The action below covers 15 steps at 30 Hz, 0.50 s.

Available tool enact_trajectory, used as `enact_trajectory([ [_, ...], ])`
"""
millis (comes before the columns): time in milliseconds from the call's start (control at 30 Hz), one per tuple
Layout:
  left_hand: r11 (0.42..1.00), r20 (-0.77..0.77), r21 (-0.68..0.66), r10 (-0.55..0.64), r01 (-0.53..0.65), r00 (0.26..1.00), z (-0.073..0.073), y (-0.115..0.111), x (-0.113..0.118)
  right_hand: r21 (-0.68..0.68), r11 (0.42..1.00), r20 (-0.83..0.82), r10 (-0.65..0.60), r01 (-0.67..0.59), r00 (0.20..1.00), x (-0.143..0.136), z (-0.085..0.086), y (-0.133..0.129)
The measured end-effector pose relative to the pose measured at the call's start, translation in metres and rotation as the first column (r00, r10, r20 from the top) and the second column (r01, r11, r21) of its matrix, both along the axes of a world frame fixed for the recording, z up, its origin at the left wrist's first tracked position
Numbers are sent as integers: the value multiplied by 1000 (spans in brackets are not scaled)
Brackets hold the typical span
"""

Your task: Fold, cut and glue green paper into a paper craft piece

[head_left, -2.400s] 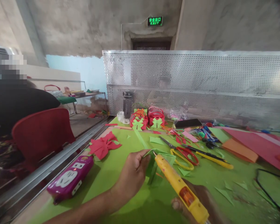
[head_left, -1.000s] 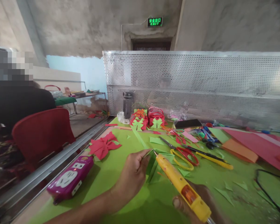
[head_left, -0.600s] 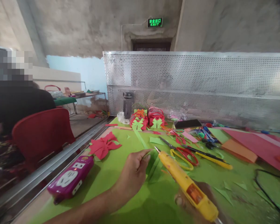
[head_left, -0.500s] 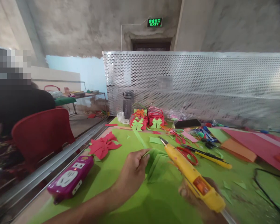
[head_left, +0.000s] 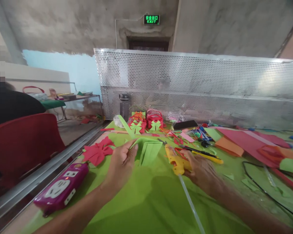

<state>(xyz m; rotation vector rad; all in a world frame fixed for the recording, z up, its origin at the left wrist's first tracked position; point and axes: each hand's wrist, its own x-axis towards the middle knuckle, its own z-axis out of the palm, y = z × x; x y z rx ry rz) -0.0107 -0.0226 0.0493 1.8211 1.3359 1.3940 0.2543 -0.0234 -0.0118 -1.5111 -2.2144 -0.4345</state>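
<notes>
My left hand (head_left: 123, 161) pinches a folded light-green felt piece (head_left: 150, 152), bent into a box-like shape. A narrow green strip (head_left: 125, 126) sticks up from behind that hand. To its right, my right hand (head_left: 201, 167) is closed about the yellow hot glue gun (head_left: 173, 159), low over the table. The gun's nozzle points away from me, and a long clear glue stick (head_left: 191, 206) trails out of its back end toward me. Red-handled scissors (head_left: 181, 152) lie partly hidden beside the gun and hand.
A purple power strip (head_left: 62, 188) and a red felt flower (head_left: 99, 151) lie left. Two small red baskets (head_left: 154, 119) with green bows stand at the back near a bottle (head_left: 124, 107). A black cable (head_left: 256, 183) and coloured sheets (head_left: 249, 143) lie right. A person sits left.
The glue gun has come down and away from me, turning so its back end faces me. My view has shifted right. The green felt piece stays in my left hand.
</notes>
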Motion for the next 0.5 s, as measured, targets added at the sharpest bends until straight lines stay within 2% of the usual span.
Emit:
enact_trajectory([
  [100, 1000, -13, 10, -17, 17, 1000, -2, 2, 0, 49, 996, 98, 67, -72, 993, -1, -14, -5],
  [267, 998, -8, -29, -59, 58, 998, -2, -1, 1, -45, 994, 156, 105, -99, 982, -5, -21, -7],
  [367, 996, -6, -25, -89, 89, 996, -1, -5, 1, -30, 998, 206, 62, -57, 976, -8, -22, -4],
  [500, 988, -6, -36, -149, 149, 989, -2, -6, 1, 102, 992, 290, -95, 68, 952, 0, -31, 1],
])
